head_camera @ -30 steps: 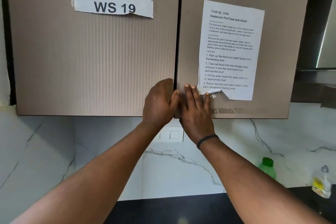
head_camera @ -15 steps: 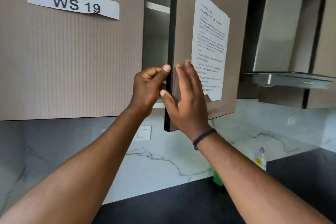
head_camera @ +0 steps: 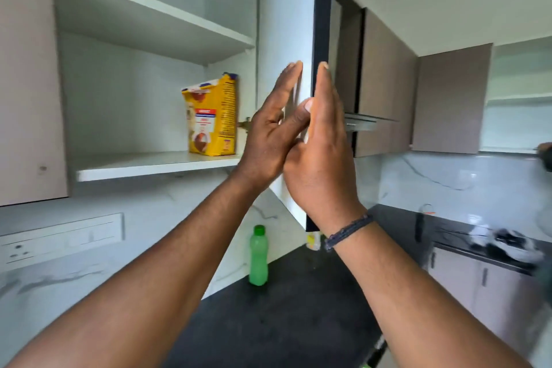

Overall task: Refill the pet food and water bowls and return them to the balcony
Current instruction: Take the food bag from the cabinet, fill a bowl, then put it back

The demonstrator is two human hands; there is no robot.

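Pet food bag stands on the lower shelf, beyond and left of the fingers, which sandwich the open cabinet door edge. Left hand lies flat inside, right hand flat outside, fingers straight and together (pressing, not curled), likely steadying it. Forearms angle upward. Past them, a green bottle sits on the tabletop.
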